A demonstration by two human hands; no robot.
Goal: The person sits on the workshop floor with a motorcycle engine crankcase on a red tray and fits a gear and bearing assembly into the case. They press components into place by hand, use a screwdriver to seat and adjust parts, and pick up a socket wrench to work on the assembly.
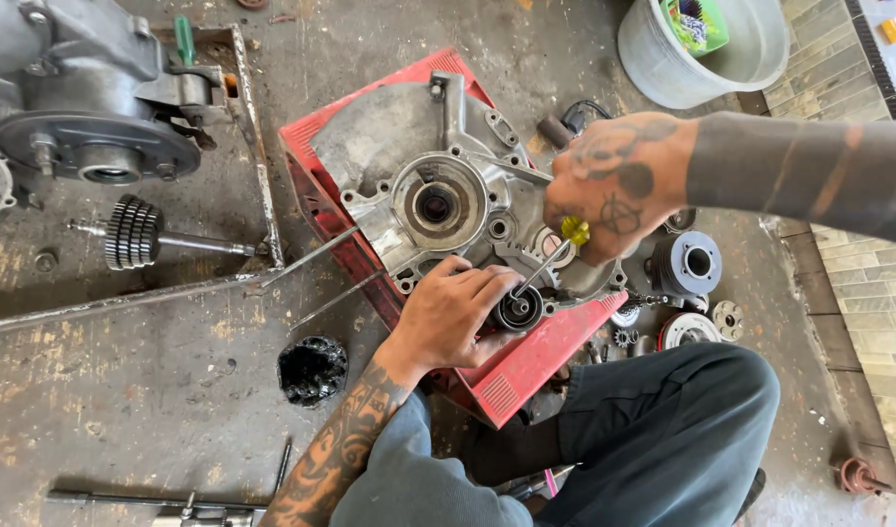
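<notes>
A grey metal engine crankcase half lies flat on a red plastic crate. My left hand rests on its near edge, fingers curled around a round black bearing seat. My right hand grips a screwdriver with a yellow handle. Its shaft slants down to the bearing seat beside my left fingers. A large round opening sits in the case's middle.
Another engine block sits at top left inside a metal frame. A gear shaft lies on the concrete. Loose gears and round parts lie to the right. A grey bucket stands behind. A black oily rag lies near left.
</notes>
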